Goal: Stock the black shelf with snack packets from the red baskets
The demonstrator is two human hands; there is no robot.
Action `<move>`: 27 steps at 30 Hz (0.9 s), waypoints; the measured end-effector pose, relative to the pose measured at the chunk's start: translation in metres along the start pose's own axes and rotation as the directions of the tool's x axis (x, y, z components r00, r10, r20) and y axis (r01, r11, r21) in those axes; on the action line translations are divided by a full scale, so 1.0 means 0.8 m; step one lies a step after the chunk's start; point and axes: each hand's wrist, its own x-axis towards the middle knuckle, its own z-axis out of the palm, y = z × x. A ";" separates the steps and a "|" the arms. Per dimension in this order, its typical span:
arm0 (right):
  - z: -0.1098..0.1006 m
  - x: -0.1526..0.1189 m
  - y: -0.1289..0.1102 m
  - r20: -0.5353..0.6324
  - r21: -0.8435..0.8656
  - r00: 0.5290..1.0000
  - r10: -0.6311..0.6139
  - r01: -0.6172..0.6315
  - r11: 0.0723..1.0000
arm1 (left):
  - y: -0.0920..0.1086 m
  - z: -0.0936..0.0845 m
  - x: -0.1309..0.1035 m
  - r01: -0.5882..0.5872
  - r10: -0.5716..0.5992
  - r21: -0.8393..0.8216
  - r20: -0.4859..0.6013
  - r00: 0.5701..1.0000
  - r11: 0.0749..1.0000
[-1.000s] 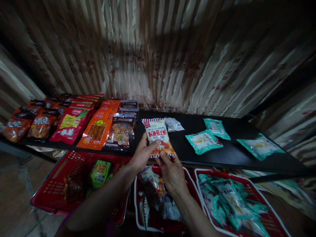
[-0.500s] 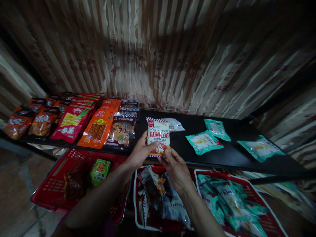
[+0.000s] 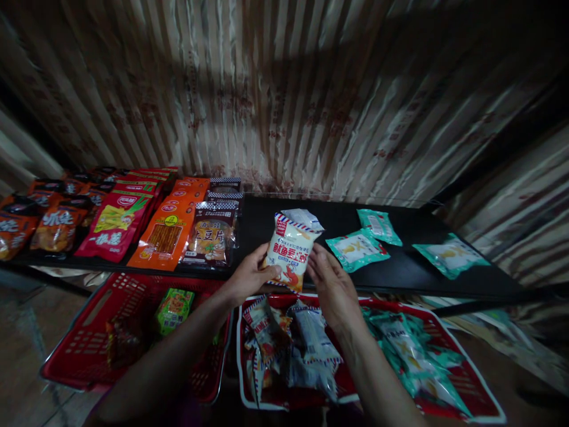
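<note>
My left hand (image 3: 252, 274) grips the lower left edge of a white snack bag (image 3: 290, 252) with a red logo, a striped border and a shrimp picture, its thumb across the front. At the bag's right edge is my right hand (image 3: 332, 277), its fingers curled against the side and partly hidden. The bag is tilted, above the front part of a black shelf (image 3: 260, 222). Just behind its top shows a second, silvery-white bag (image 3: 304, 218), partly covered.
Orange potato-stick packs (image 3: 162, 231), dark potato-chip packs (image 3: 213, 234) and pink packs (image 3: 113, 222) stand left. Teal bags (image 3: 359, 249) lie right. Below are a red basket (image 3: 84, 320) with a green pack, a middle basket (image 3: 240, 356) of similar white bags, and a right basket (image 3: 482, 379) of teal bags.
The snack bag has tilted and moved slightly right and down in the view. My right hand has shifted from its lower corner to its right edge. The view has turned a little.
</note>
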 end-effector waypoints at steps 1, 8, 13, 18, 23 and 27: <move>-0.003 0.003 -0.007 0.009 0.001 1.000 -0.017 0.017 1.000 | -0.001 0.001 -0.001 0.009 -0.010 0.027 0.033 0.999 1.000; -0.016 0.012 -0.032 -0.008 -0.066 1.000 -0.001 0.000 0.998 | -0.012 0.002 -0.001 -0.033 0.003 0.170 0.174 0.985 0.985; -0.017 0.014 -0.028 -0.105 -0.024 0.993 -0.046 0.043 0.999 | -0.011 0.000 0.000 -0.010 -0.032 0.181 0.226 0.974 0.983; -0.018 0.016 -0.028 -0.118 -0.026 0.992 -0.046 0.043 0.999 | -0.008 0.002 -0.002 -0.018 -0.026 0.205 0.212 0.977 0.979; -0.025 0.018 -0.032 0.046 -0.266 0.995 -0.092 0.101 0.959 | -0.004 0.002 -0.006 -0.096 0.043 0.398 0.140 0.989 0.912; -0.026 0.016 -0.032 0.034 -0.299 0.993 -0.115 0.120 0.947 | -0.004 0.002 -0.007 -0.178 0.127 0.566 0.130 0.983 0.805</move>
